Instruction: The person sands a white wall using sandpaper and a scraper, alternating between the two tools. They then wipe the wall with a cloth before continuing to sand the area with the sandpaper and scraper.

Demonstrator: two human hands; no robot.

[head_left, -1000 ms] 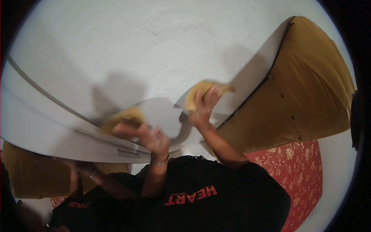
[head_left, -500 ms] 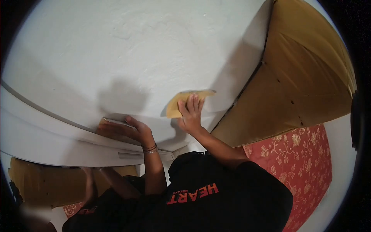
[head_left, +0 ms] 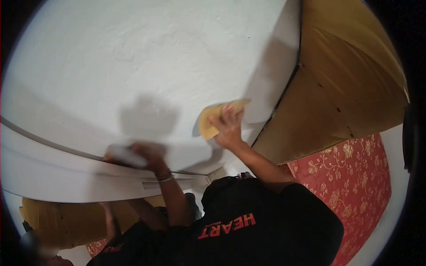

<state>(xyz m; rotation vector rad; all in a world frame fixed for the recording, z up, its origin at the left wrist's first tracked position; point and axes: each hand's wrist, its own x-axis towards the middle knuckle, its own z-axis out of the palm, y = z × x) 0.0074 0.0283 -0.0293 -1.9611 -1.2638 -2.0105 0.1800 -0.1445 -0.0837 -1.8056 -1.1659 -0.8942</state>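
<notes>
My right hand is spread over a yellow sheet of sandpaper, pressing it against the white wall; the sheet's far edge curls past my fingertips. To its left, my left hand, smeared by motion and wearing thin bracelets, has its fingers round a flat piece with a whitish face and a tan end. That piece lies close by the edge of a white frame; I cannot tell what kind it is. The shadow of my left hand falls on the wall above it.
Mustard padded fabric with a dark seam borders the wall on the right. Red floral fabric lies below it. At the lower left, a mirror reflects my arms and black shirt.
The whole view has shifted slightly. My right hand and the sandpaper appear a little farther right. My left hand has tilted and blurred, bringing the whitish face of its piece into view.
</notes>
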